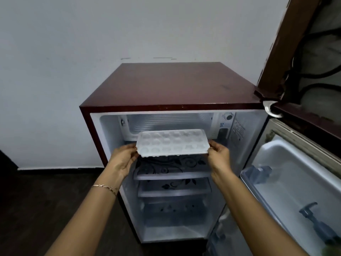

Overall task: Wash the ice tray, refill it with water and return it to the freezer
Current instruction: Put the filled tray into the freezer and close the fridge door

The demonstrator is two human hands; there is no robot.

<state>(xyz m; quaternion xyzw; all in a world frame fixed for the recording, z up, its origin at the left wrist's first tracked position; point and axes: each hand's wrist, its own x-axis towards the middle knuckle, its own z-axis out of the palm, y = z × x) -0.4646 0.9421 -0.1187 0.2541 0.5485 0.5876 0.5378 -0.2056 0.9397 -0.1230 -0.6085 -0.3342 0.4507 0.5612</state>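
A white ice tray [172, 143] with rows of round cups is held level in front of the freezer compartment [166, 124] at the top of a small maroon fridge [171, 85]. My left hand [122, 158] grips the tray's left end. At the right end, my right hand [219, 157] pinches the edge between thumb and fingers. The tray's far edge is at the freezer opening. Whether the cups hold water or ice I cannot tell.
The fridge door [299, 182] stands open at the right, with bottles in its shelves [313, 224]. Patterned glass shelves [171, 174] sit below the tray. A white wall is behind and dark floor [46, 209] lies at the left. A brown window frame [287, 43] is at the upper right.
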